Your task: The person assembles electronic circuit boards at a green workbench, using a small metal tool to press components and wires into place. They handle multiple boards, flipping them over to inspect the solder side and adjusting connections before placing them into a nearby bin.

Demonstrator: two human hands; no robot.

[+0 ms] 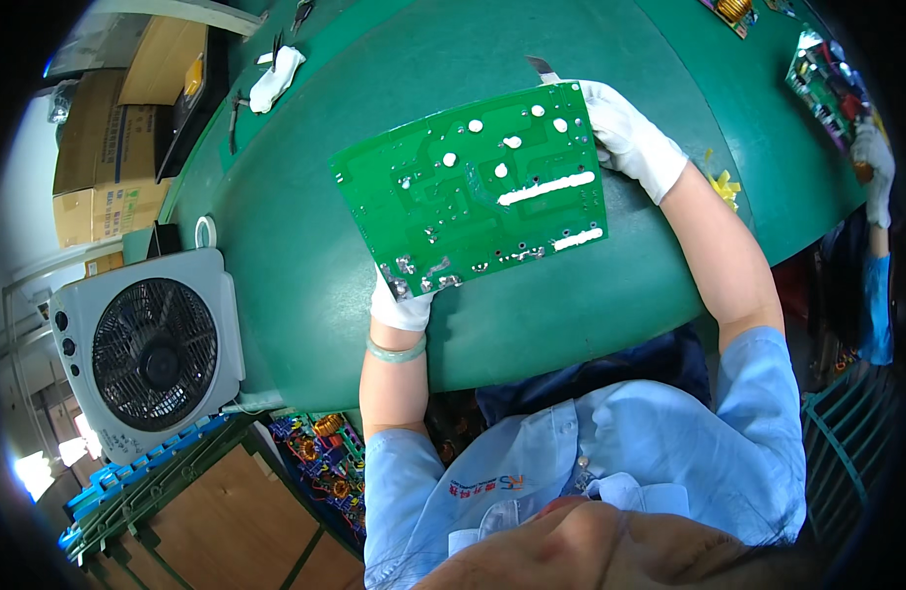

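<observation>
The left hand [402, 311] grips the near-left corner and the right hand [630, 136] the far-right edge of a green circuit board [470, 202], apparently to steady it above the worktop [305, 315], white-blobbed face up.

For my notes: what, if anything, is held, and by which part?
A green circuit board: left hand at its lower-left corner, right hand at its upper-right.
</observation>
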